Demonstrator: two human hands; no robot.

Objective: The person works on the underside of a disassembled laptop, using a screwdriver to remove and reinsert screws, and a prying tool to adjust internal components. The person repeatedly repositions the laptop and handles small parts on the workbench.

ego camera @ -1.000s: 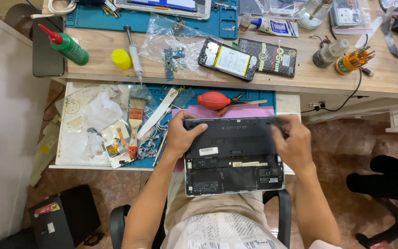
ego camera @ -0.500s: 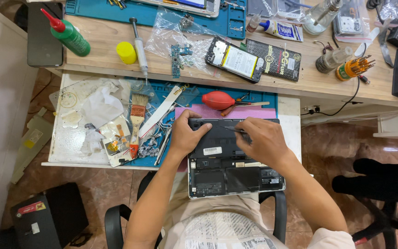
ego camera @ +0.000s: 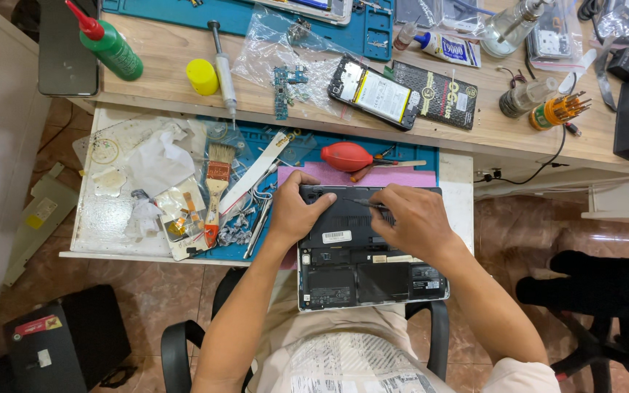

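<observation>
Laptop [ego camera: 362,255], dark, lying with its underside up and bottom cover off, internals and battery cells exposed; rests at the near edge of the lower tabletop [ego camera: 460,182], its near half overhanging toward the person's lap. Left hand [ego camera: 296,211] lies flat on the laptop's left rear corner, fingers [ego camera: 322,206] spread and pressing down, grasping nothing. Right hand [ego camera: 416,218] sits over the right rear part of the laptop, fingers pinched on a thin dark tool [ego camera: 365,203] whose tip points left across the casing.

Pink mat [ego camera: 402,177]: under the laptop's far edge, on top of a blue work mat [ego camera: 307,149]. Red rubber air blower [ego camera: 346,156]: on the blue mat, just beyond the laptop. Flat brush with pale bristles [ego camera: 218,175]: left of the left hand, beside a white strip [ego camera: 256,169] lying at an angle. Crumpled white tissue [ego camera: 158,160] and small scraps: far left of the lower tabletop.

Upper wooden tabletop [ego camera: 169,73], beyond: green squeeze bottle with red nozzle [ego camera: 111,47], yellow cap-shaped piece [ego camera: 202,76], syringe-like applicator [ego camera: 221,65], clear plastic bag with small circuit boards [ego camera: 285,65], opened phone showing its battery [ego camera: 373,91], black packet [ego camera: 442,94] beside it, orange holder of small tools [ego camera: 558,110].

Black chair armrests [ego camera: 183,349]: either side of the person's lap.
</observation>
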